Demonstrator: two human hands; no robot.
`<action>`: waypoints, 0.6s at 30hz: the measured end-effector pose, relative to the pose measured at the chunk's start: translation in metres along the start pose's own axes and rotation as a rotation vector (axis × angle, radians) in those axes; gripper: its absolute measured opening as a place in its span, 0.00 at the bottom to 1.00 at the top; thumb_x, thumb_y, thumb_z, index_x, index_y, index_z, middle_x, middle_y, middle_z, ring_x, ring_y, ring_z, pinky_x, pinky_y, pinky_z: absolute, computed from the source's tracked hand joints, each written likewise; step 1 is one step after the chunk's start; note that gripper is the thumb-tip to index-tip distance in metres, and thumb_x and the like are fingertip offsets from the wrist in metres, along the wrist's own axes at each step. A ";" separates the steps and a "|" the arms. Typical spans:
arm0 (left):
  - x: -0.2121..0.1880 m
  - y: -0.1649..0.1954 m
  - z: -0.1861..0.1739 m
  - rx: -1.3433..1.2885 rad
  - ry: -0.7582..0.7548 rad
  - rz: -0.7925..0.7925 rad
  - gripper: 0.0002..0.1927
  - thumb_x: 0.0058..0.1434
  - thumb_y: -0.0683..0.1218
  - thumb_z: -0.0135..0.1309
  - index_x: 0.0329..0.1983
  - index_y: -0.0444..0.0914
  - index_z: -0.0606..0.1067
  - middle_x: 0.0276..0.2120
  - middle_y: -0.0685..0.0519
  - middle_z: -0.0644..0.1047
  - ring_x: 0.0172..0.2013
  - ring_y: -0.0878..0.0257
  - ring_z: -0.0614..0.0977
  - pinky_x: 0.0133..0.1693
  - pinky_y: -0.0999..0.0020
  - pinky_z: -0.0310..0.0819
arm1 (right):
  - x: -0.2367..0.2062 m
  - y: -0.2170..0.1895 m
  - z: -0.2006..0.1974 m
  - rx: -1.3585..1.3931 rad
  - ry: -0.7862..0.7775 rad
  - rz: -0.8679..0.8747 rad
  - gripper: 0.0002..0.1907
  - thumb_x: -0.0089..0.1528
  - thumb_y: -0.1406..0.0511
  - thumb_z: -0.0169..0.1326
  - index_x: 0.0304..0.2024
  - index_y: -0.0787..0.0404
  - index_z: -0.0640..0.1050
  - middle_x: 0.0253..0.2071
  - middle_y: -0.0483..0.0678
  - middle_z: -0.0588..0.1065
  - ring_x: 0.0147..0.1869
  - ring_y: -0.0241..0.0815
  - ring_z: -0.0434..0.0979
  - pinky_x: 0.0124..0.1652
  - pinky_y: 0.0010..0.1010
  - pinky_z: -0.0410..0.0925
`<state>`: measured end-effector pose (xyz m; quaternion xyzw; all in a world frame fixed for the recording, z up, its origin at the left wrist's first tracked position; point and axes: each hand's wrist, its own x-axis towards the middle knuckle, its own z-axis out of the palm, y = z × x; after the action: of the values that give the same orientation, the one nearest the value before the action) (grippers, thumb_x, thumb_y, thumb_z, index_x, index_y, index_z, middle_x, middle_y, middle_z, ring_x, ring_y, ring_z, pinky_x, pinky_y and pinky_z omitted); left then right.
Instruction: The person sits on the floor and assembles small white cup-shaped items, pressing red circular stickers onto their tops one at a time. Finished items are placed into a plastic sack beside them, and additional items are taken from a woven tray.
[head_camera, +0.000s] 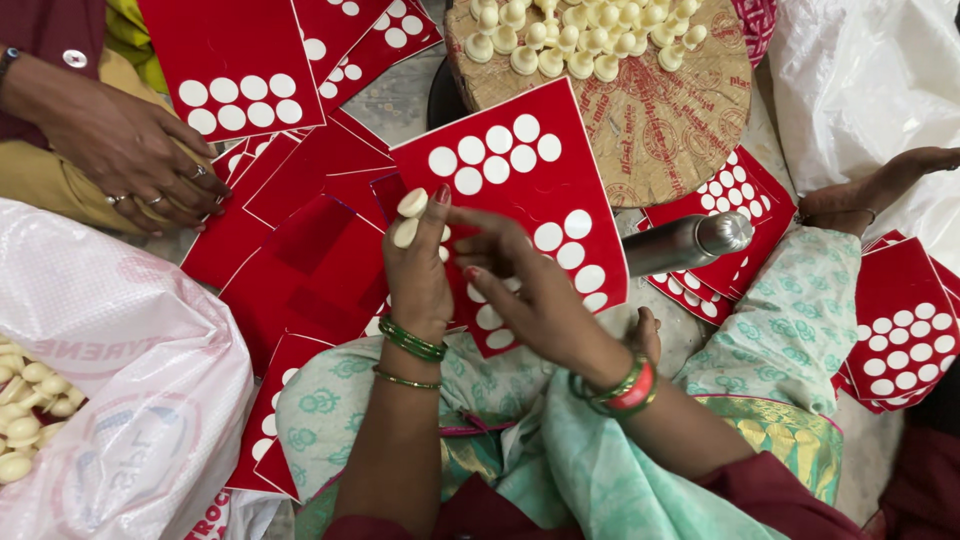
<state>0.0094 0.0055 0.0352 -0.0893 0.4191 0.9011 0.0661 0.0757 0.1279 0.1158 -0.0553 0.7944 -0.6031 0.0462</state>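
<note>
Grey floor is covered almost wholly by red cards, and the work is done over a lap draped in pale green printed cloth. A red card with white round stickers (520, 200) is propped on that lap, and small cream button-shaped pieces (408, 217) are pinched in a narrow grip at the fingertips of the left hand (418, 270), right at the card's left edge. The right hand (525, 285) lies across the card's lower middle, its grip closed lightly with the fingers reaching toward the pieces.

The step in hand appears to be the setting of pieces onto the card's white dots; the next move would call for one piece to be passed over and pressed squarely on a free dot.

Right of the card lies a steel bottle (685, 243); above it a round board (640, 120) carries more cream pieces. Left of the card, another person's ringed hand (135, 160) rests on loose red cards (300, 250).
</note>
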 end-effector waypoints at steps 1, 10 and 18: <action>0.001 -0.003 -0.003 0.056 -0.005 0.021 0.15 0.67 0.51 0.60 0.33 0.36 0.76 0.27 0.59 0.74 0.31 0.72 0.71 0.34 0.74 0.66 | -0.001 -0.008 -0.008 -0.104 0.000 0.013 0.26 0.68 0.70 0.51 0.68 0.61 0.64 0.54 0.46 0.77 0.59 0.38 0.78 0.57 0.28 0.71; -0.011 -0.007 0.001 0.220 -0.410 -0.090 0.06 0.66 0.40 0.60 0.34 0.33 0.78 0.27 0.56 0.77 0.32 0.71 0.77 0.39 0.73 0.75 | 0.028 -0.030 -0.066 -1.002 0.270 -0.501 0.16 0.61 0.70 0.60 0.52 0.67 0.76 0.33 0.51 0.75 0.41 0.48 0.77 0.55 0.47 0.65; -0.019 0.008 0.003 0.315 -0.410 -0.013 0.11 0.59 0.38 0.61 0.45 0.34 0.76 0.30 0.62 0.74 0.32 0.76 0.73 0.34 0.79 0.71 | 0.025 0.000 -0.080 -0.333 0.315 -0.050 0.07 0.70 0.68 0.55 0.41 0.67 0.72 0.27 0.42 0.73 0.25 0.26 0.70 0.25 0.21 0.63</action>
<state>0.0263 0.0020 0.0476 0.1042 0.5314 0.8236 0.1685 0.0401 0.2005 0.1368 0.0129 0.8788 -0.4658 -0.1031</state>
